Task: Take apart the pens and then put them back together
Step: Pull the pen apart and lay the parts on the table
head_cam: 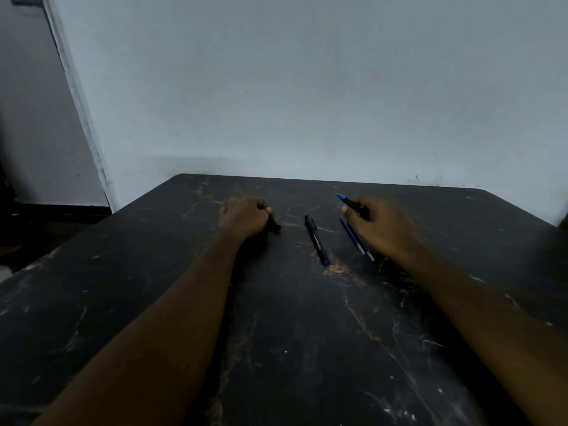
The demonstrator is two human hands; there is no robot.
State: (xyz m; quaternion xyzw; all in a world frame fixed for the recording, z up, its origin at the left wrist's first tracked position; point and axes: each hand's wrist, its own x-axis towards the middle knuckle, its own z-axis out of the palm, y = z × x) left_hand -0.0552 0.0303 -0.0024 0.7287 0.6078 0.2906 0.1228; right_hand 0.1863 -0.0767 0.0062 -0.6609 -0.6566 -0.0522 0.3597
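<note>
You are gripping an uncapped pen [353, 205] in your right hand [381, 229] and its cap [274, 226] in your closed left hand [244, 217]; another pen [317, 240] is lying between them. Bring the cap straight onto the tip.

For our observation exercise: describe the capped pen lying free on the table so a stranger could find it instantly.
On the black table, look between the left hand and the right hand. The capped black pen lies there untouched, cap toward the wall. Unlike its neighbours, no hand touches it, and it has white lettering and a blue end.
</note>
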